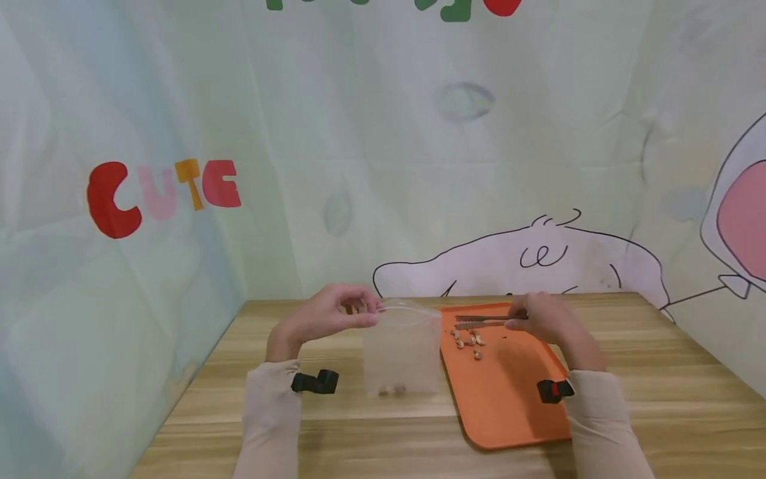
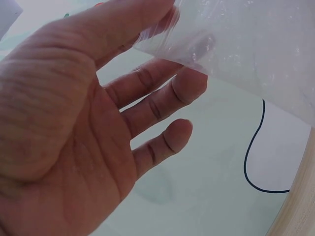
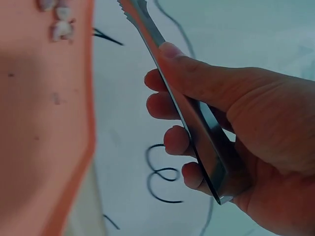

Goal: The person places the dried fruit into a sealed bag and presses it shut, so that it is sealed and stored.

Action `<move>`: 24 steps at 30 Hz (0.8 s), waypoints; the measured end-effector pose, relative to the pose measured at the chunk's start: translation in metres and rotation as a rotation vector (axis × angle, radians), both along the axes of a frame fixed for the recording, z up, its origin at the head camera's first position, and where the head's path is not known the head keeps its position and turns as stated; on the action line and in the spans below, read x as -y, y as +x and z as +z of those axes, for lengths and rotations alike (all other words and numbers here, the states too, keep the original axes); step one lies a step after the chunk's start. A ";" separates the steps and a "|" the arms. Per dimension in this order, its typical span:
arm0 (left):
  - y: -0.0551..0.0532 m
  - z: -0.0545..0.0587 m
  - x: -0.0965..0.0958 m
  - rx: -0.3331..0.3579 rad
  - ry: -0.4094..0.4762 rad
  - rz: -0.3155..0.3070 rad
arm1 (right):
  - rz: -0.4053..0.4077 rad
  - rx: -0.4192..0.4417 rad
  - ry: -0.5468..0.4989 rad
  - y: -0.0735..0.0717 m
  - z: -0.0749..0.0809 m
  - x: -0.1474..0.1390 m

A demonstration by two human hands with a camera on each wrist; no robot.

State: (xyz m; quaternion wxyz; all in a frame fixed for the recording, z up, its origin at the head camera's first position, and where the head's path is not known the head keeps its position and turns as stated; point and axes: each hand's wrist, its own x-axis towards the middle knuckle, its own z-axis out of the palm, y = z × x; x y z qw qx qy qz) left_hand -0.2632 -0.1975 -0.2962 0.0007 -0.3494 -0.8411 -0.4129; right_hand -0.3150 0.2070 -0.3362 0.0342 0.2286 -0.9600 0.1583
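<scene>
A clear plastic zip bag (image 1: 401,352) hangs upright from my left hand (image 1: 338,311), whose thumb and forefinger pinch its upper corner; the other fingers stay loosely spread in the left wrist view. A few small brown-and-white pieces (image 1: 391,390) lie at the bottom of the bag. My right hand (image 1: 553,326) grips metal tongs (image 3: 184,108), thumb on one arm and fingers on the other. The serrated tips point left, above several small nut-like pieces (image 1: 471,340) on the orange tray (image 1: 509,412). Whether the tips hold a piece cannot be made out.
The tray lies on a wooden table (image 1: 347,439), right of the bag. Dark crumbs (image 1: 505,337) dot its surface. Behind the table hangs a printed cloth backdrop (image 1: 383,166). A black wrist camera (image 1: 317,382) sits on the left cuff, another wrist camera (image 1: 553,390) on the right.
</scene>
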 end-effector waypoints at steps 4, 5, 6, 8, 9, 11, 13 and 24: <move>0.000 -0.001 0.000 -0.007 0.000 -0.001 | 0.027 0.019 0.013 -0.008 -0.019 0.002; -0.001 -0.001 0.000 -0.007 0.001 -0.002 | 0.028 0.015 0.016 -0.009 -0.023 0.003; -0.001 -0.002 0.001 -0.008 0.002 -0.004 | 0.025 0.006 0.019 -0.011 -0.025 0.003; -0.001 -0.001 0.001 -0.005 0.001 -0.001 | 0.016 0.000 0.020 -0.013 -0.029 0.005; -0.001 -0.001 0.001 -0.007 -0.001 -0.001 | 0.011 -0.005 0.021 -0.014 -0.029 0.006; -0.001 -0.001 0.002 -0.010 -0.005 -0.001 | -0.006 -0.006 0.020 -0.015 -0.030 0.006; -0.001 0.000 0.002 -0.013 -0.010 -0.002 | -0.017 0.002 0.020 -0.015 -0.030 0.006; -0.001 -0.002 0.002 -0.014 -0.002 -0.012 | -0.014 -0.036 -0.001 -0.011 -0.022 0.006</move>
